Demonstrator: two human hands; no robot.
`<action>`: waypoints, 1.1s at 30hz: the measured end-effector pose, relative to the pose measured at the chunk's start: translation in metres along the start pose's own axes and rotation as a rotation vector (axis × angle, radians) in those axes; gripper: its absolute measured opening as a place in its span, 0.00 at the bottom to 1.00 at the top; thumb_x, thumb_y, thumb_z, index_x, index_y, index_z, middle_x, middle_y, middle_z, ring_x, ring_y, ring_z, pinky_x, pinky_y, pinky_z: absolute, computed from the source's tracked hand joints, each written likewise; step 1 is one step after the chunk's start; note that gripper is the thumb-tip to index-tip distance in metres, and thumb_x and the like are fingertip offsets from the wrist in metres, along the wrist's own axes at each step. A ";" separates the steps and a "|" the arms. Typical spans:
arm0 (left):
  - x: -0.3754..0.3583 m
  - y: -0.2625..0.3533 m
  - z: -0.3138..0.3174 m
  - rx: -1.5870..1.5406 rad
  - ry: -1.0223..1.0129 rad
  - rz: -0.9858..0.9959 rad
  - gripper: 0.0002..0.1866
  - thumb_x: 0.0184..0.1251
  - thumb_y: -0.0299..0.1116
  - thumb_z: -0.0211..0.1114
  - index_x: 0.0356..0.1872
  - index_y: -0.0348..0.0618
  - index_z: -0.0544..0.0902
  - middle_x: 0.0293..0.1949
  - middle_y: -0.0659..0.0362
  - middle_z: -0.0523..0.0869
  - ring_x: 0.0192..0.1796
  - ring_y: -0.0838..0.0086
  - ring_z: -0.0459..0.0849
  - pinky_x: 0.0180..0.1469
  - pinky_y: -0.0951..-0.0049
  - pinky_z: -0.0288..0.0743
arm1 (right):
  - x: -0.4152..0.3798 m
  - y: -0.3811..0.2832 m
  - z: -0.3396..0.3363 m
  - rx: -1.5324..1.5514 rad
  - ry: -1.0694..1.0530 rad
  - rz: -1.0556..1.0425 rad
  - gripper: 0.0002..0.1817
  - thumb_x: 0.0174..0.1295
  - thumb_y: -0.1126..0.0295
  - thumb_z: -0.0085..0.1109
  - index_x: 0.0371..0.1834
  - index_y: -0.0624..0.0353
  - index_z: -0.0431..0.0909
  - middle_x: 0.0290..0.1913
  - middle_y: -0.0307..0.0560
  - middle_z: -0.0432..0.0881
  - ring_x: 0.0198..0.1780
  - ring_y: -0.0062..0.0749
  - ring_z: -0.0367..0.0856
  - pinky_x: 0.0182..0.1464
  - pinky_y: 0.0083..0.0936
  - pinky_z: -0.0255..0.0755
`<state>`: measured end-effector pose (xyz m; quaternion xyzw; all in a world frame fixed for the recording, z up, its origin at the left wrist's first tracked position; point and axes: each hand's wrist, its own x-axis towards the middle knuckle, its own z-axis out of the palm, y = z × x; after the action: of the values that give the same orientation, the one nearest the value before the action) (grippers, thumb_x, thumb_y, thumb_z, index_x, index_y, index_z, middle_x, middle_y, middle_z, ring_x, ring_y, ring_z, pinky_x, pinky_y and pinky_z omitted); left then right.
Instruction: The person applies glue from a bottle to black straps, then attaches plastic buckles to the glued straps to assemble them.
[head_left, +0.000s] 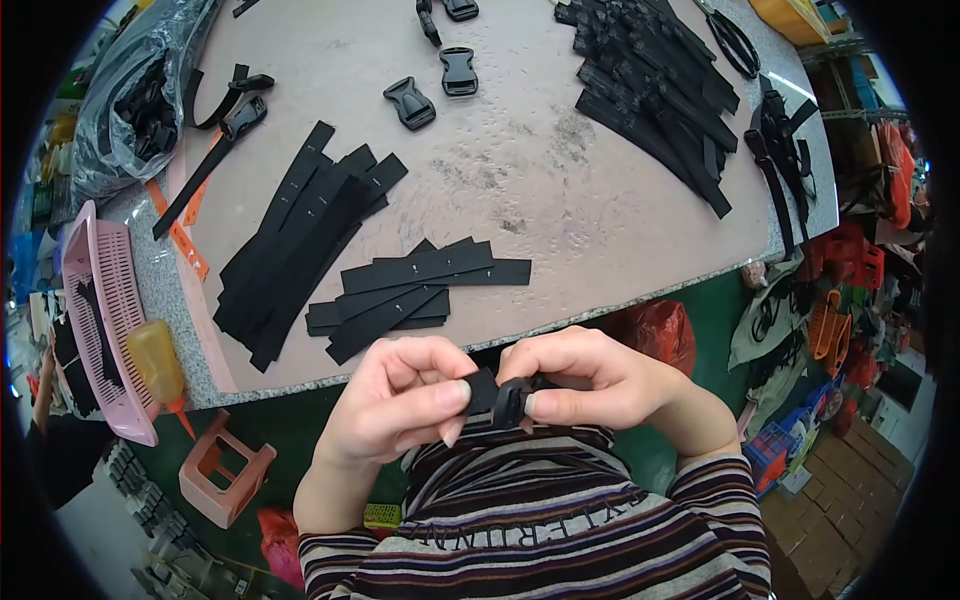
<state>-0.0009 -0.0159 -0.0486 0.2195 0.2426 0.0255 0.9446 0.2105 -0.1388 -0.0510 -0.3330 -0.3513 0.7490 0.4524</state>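
Note:
My left hand (408,400) pinches the end of a black strap (481,390) between thumb and fingers, just past the table's front edge. Touching that strap is a black buckle piece (511,402), which my right hand (590,380) grips from the right. Part of the buckle is hidden by my fingers. Cut black strips (420,285) lie crossed on the table above my left hand, and a larger pile of strips (300,240) is to their left. Two closed black buckles (459,72) (410,103) rest farther back.
A pile of black straps (655,90) lies at the back right, with scissors (733,42) beside it. At the left are a plastic bag (140,100), a pink basket (105,320) and a yellow bottle (155,362). A pink stool (225,468) stands below.

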 end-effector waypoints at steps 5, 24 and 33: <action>-0.002 -0.005 0.011 0.295 0.080 0.173 0.07 0.69 0.25 0.64 0.41 0.30 0.82 0.24 0.58 0.84 0.18 0.91 0.70 0.18 0.89 0.55 | 0.004 0.003 0.000 -0.088 -0.007 -0.108 0.11 0.73 0.67 0.55 0.48 0.65 0.78 0.40 0.43 0.82 0.42 0.24 0.78 0.47 0.24 0.71; -0.001 -0.006 0.001 0.050 -0.018 0.077 0.06 0.66 0.25 0.64 0.38 0.31 0.82 0.25 0.62 0.82 0.23 0.87 0.74 0.24 0.85 0.62 | 0.006 0.005 0.003 -0.029 0.015 -0.065 0.09 0.70 0.68 0.59 0.44 0.65 0.79 0.35 0.41 0.82 0.38 0.23 0.78 0.44 0.23 0.71; -0.001 -0.010 0.007 0.059 0.026 0.075 0.06 0.68 0.27 0.63 0.38 0.32 0.81 0.26 0.62 0.81 0.21 0.89 0.71 0.21 0.87 0.58 | 0.009 0.007 0.000 -0.154 0.006 -0.157 0.09 0.69 0.70 0.61 0.45 0.64 0.80 0.37 0.45 0.84 0.39 0.28 0.81 0.44 0.26 0.73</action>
<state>0.0009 -0.0275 -0.0473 0.2561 0.2472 0.0565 0.9328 0.2045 -0.1332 -0.0587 -0.3405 -0.4316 0.6809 0.4839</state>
